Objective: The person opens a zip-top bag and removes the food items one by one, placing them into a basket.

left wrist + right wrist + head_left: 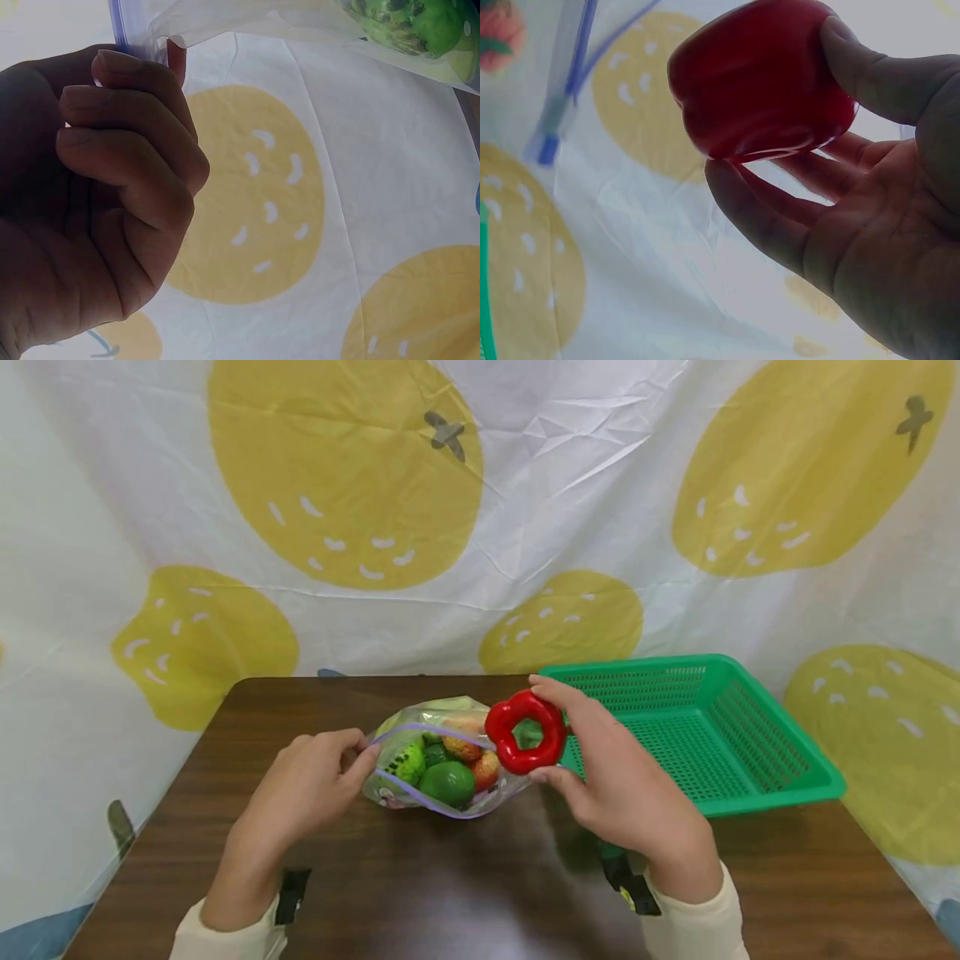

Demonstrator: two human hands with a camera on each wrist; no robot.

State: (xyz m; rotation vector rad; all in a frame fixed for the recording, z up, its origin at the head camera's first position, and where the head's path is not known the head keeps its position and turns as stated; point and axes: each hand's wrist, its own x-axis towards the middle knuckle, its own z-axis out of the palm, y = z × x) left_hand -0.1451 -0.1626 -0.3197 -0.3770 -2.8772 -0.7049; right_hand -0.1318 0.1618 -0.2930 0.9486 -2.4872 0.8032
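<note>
My left hand (311,789) pinches the left edge of a clear zip bag (396,787) with a purple seal, its mouth spread open. Inside the bag lie several toy fruits and vegetables, among them a smooth green piece (447,783), a green one with dark spots (407,764) and a reddish-orange one (461,748). Thumb and fingers of my right hand (626,781) grip a red toy bell pepper (757,82) just above the bag's right side. In the head view the pepper's lobed end faces the camera.
A green perforated plastic basket (772,803) stands right of the bag on the dark wooden table (465,893). Behind the table hangs a white cloth (547,485) printed with large yellow fruit.
</note>
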